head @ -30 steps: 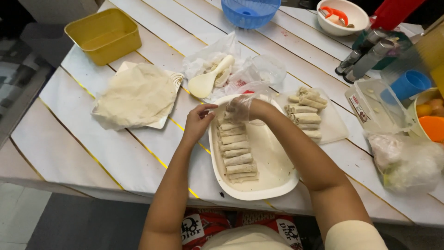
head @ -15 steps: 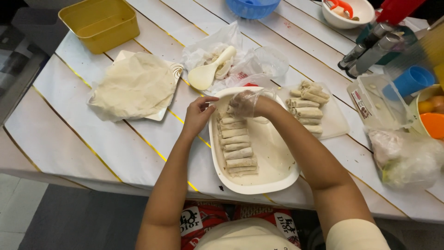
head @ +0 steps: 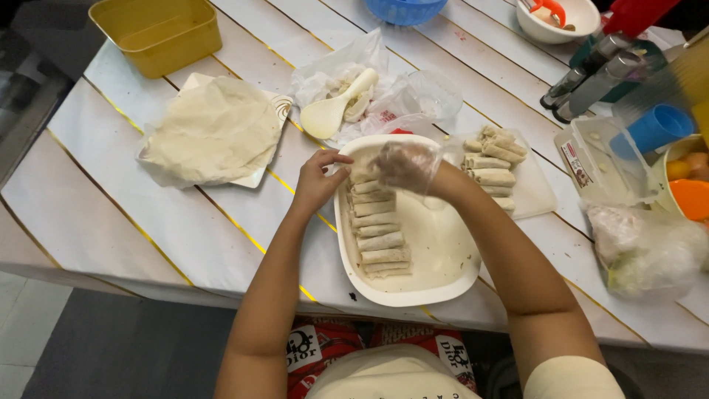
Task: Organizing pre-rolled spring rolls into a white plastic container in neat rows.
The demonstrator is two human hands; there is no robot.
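Observation:
A white oblong tray (head: 413, 297) lies at the table's near edge with a row of several pale rolls (head: 378, 230) along its left side. My left hand (head: 317, 183) pinches the tray's far left rim. My right hand (head: 405, 167), in a clear plastic glove, is closed over the top roll of the row. A pile of more rolls (head: 492, 165) sits on a plastic sheet just right of the tray. A stack of thin wrappers (head: 214, 130) rests on a square plate to the left.
A pale spoon (head: 337, 108) lies on crumpled plastic behind the tray. A yellow tub (head: 159, 33) is far left, with a blue basket (head: 405, 9) and a white bowl (head: 561, 15) at the back. A blue cup (head: 654, 128), a clear box (head: 598, 159) and a plastic bag (head: 644, 250) crowd the right.
Both hands have stayed at the tray's far end. My right hand has drifted slightly to the right over the top roll. The view has shifted a little.

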